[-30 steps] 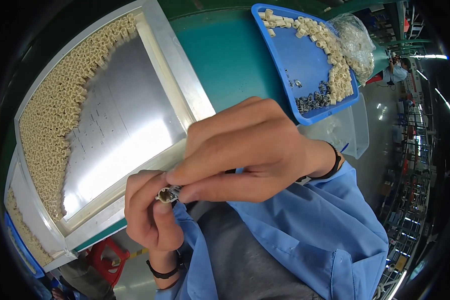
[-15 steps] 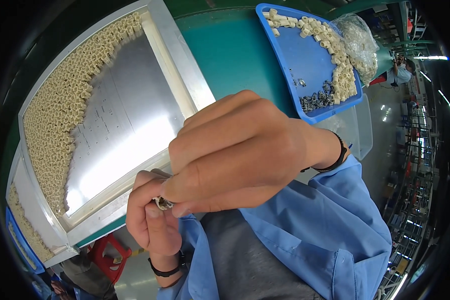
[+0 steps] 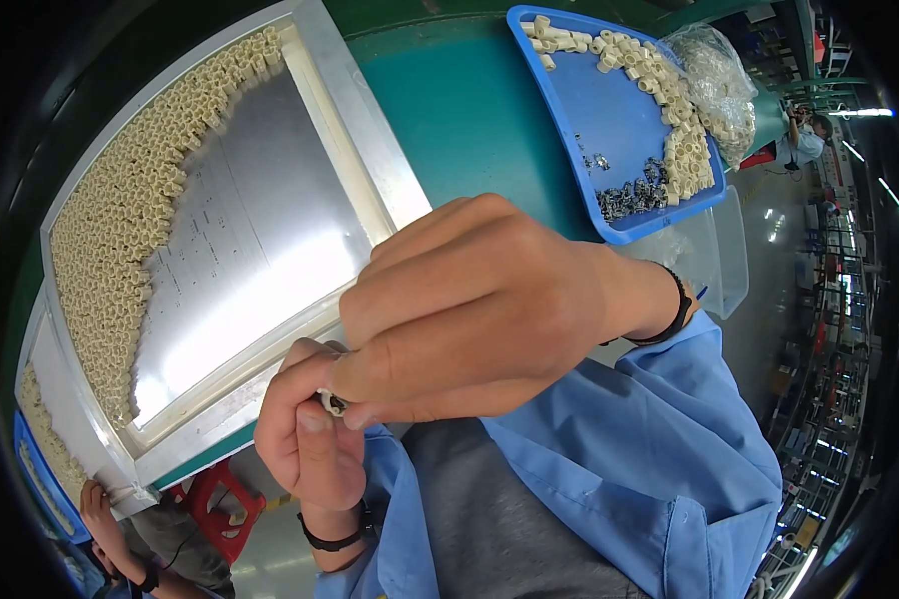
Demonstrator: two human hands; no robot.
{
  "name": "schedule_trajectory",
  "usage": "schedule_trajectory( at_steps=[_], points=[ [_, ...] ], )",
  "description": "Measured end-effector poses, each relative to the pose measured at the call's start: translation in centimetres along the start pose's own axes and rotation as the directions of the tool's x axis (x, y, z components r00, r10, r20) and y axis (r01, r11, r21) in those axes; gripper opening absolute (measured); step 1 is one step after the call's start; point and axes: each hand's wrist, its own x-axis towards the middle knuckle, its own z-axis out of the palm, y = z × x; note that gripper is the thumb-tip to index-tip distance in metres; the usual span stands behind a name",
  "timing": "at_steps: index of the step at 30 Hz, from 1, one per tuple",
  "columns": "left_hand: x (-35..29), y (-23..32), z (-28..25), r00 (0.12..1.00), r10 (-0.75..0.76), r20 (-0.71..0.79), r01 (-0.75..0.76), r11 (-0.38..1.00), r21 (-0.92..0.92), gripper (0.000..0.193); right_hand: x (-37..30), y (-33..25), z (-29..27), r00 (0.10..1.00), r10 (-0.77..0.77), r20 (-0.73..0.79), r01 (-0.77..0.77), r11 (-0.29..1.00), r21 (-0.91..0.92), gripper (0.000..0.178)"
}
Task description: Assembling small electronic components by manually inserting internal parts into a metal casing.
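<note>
In front of my chest, both hands meet at a small cream tubular plastic part [image 3: 332,402] with something dark and metallic in its end. My left hand [image 3: 300,439] is closed around it, thumb and fingers pinching it from the left. Over it from the right comes my right hand [image 3: 469,309], fingers curled and tips pressed at the same part. Most of the part is hidden by the fingers. Beyond my hands lies a metal-framed tray [image 3: 370,130], its left side packed with upright cream tubular parts [image 3: 110,260].
A blue tray [image 3: 594,95] at the back right holds loose cream tubes and small metal pieces [image 3: 634,200]. Beside it sit a clear plastic bag [image 3: 714,85] and a translucent bin [image 3: 729,250]. At lower left are another person's hand [image 3: 102,519] and a red stool [image 3: 225,509].
My hands stay together on the small part, with only a slight shift of the left fingers. Another person's hand has come into view at the lower left, by the frame's edge.
</note>
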Motion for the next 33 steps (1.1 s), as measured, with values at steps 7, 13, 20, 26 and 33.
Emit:
schedule_trajectory(
  at_steps=[7,13,20,26,33],
  points=[
    [-0.3,-0.1,-0.6,0.996,-0.088,0.009,0.089,0.994,-0.06,0.047,-0.6,-0.1,0.3,0.989,-0.147,-0.015,0.142,0.972,-0.187,0.012],
    [0.7,-1.0,0.0,0.99,-0.138,-0.031,0.13,0.974,-0.183,0.047,-2.5,-0.5,2.0,0.985,-0.166,-0.053,0.133,0.91,-0.392,0.022],
    [1.4,-2.5,-0.8,0.99,-0.124,0.067,0.139,0.932,-0.334,0.04,-5.9,1.6,-6.3,0.982,0.19,-0.003,-0.163,0.833,-0.528,0.03],
    [1.7,-2.7,-1.1,0.986,-0.134,0.101,0.16,0.933,-0.324,0.038,-12.1,8.9,-21.4,0.733,0.602,-0.315,-0.583,0.319,-0.747,0.026],
    [1.9,-3.1,-0.5,0.985,-0.096,0.144,0.132,0.955,-0.266,0.035,-12.6,14.2,-21.2,0.692,0.692,-0.204,-0.618,0.423,-0.663,0.026]
  ],
)
